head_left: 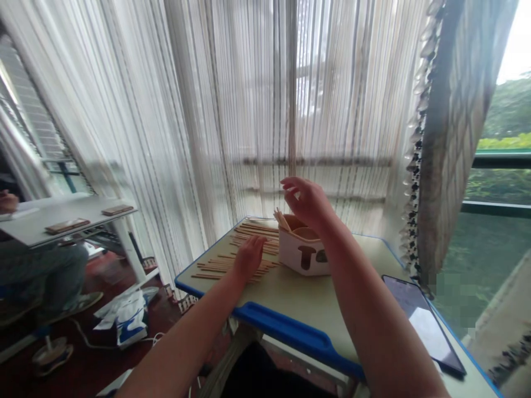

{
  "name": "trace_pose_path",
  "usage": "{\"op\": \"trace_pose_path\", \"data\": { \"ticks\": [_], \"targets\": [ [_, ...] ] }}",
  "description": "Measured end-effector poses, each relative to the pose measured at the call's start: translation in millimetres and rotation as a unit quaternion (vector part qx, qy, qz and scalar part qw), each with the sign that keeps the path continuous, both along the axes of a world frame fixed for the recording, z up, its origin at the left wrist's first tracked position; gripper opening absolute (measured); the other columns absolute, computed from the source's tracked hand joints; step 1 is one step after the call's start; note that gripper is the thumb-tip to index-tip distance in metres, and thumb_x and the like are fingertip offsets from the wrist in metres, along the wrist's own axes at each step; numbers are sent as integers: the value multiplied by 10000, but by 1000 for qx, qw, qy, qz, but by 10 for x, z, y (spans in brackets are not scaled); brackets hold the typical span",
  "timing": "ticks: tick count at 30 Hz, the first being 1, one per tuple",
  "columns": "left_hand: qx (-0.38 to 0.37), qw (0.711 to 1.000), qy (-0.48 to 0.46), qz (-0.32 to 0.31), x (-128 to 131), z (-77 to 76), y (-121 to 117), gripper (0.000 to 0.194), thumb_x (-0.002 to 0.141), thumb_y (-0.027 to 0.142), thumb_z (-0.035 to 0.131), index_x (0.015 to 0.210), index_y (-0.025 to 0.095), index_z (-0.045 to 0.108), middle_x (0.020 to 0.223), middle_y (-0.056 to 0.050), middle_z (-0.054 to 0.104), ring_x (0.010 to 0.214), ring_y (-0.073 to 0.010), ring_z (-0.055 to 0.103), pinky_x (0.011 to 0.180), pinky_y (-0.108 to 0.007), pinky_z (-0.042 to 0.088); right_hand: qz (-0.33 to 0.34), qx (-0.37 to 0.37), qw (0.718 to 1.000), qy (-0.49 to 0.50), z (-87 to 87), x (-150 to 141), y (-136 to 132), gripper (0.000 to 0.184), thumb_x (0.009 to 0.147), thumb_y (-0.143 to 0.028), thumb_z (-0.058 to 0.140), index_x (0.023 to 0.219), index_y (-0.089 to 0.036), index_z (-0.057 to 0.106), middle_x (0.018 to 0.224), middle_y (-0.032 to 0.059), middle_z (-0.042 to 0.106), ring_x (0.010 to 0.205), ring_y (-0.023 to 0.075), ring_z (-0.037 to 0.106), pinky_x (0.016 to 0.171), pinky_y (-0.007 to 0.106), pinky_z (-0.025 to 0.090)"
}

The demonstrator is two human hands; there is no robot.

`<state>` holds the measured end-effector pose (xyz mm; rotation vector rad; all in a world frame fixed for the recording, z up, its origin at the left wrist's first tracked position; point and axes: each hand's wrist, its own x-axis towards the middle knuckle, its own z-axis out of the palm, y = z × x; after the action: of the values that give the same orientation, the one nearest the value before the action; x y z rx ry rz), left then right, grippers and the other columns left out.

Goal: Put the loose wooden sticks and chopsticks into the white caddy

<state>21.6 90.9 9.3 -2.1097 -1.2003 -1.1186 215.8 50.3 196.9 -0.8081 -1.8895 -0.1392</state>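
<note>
My left hand (250, 256) lies on a spread of thin wooden sticks (249, 243) laid out on the beige table (298, 298), fingers resting on them. My right hand (306, 201) hovers above a white box (302, 251) printed with brown mushrooms, fingers loosely curled and apart, nothing visible in them. A few stick ends (281, 219) poke out of the box at its left corner.
A dark phone (423, 323) lies flat at the table's right edge. The table has a blue rim (290, 331). Sheer curtains hang behind it. At left another person sits at a white desk (62, 218); a bag (126, 320) lies on the floor.
</note>
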Motion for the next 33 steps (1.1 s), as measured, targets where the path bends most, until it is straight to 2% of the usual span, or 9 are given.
{"op": "trace_pose_path", "data": {
  "ticks": [5, 13, 18, 24, 29, 33],
  "targets": [
    [7, 1000, -25, 16, -25, 14, -24, 204, 877, 144, 370, 1011, 164, 523, 927, -83, 599, 914, -190, 553, 832, -336, 456, 0, 5, 1000, 11, 39, 70, -23, 282, 767, -179, 479, 1009, -209, 619, 902, 33, 664, 728, 139, 595, 651, 277, 466],
    [-14, 1000, -18, 7, -44, 101, -125, 463, 835, 83, 372, 1266, 233, 454, 1108, -87, 577, 1047, -196, 522, 934, -358, 401, 4, -11, 1000, 13, 49, 57, -55, 288, 772, -176, 474, 1018, -218, 618, 899, 28, 670, 723, 131, 604, 658, 267, 470],
    [12, 999, -32, -15, -36, 70, -100, 402, 844, 92, 375, 1216, 206, 478, 1137, -91, 573, 1078, -191, 514, 951, -361, 399, 0, -14, 1000, 4, 31, 44, -28, 283, 764, -172, 486, 1006, -219, 625, 882, 25, 673, 710, 133, 604, 660, 272, 469],
    [29, 988, -125, -80, -29, 27, -174, 244, 861, 165, 411, 1084, 194, 506, 1060, -93, 611, 1036, -173, 560, 926, -349, 440, 6, -18, 1000, 21, 14, 146, 83, 282, 772, -178, 480, 1017, -207, 618, 899, 34, 673, 742, 134, 615, 691, 281, 482],
    [34, 952, -281, -117, 46, 124, -359, 98, 864, 237, 446, 930, 194, 505, 1003, -94, 627, 1007, -181, 589, 920, -370, 457, -26, -41, 998, 26, -35, 295, 265, 287, 772, -192, 494, 1034, -207, 610, 866, 39, 678, 723, 144, 618, 681, 295, 488],
    [13, 883, -443, -152, 83, 238, -442, 127, 863, 284, 479, 949, 190, 477, 973, -94, 628, 936, -175, 626, 844, -349, 504, -52, -70, 996, -19, -107, 304, 372, 249, 769, -198, 498, 976, -205, 637, 801, 41, 680, 678, 154, 615, 652, 295, 477]
  ]
}}
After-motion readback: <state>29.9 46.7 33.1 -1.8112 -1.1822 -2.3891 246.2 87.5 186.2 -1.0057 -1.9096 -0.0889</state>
